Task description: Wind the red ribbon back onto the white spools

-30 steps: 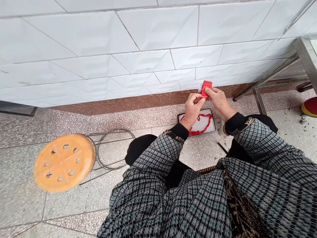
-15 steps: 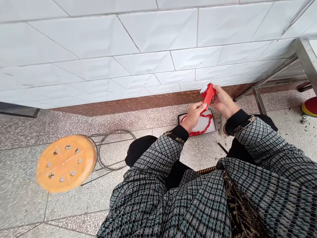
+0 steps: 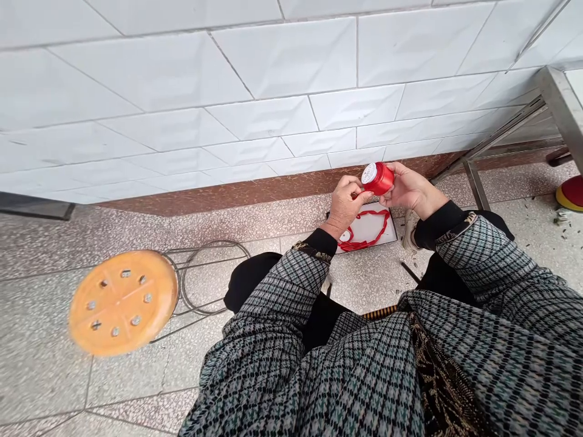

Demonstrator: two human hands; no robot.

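Note:
A spool of red ribbon (image 3: 384, 179) with a white round label on its end is gripped by my right hand (image 3: 410, 191), fingers and thumb closed around its right side. My left hand (image 3: 347, 204) is pinched at the spool's lower left edge, where the ribbon seems to come off; the fingers partly hide it. Below both hands, a shallow white tray (image 3: 371, 229) with a dark rim lies on the floor. Inside it a loop of folded red ribbon (image 3: 383, 232) is laid out, with a small white disc (image 3: 347, 235) by its left end.
An orange round stool seat (image 3: 122, 303) with metal legs (image 3: 209, 276) lies tipped over at the left. White wall tiles (image 3: 291, 57) rise in front. A metal table frame (image 3: 476, 182) stands at the right, near a red and yellow object (image 3: 571, 194). A dark stick (image 3: 410, 271) rests on the floor.
The spool has turned so its white label faces up and left. My left hand has shifted left and up, and the flat ribbon stretch between the hands no longer shows.

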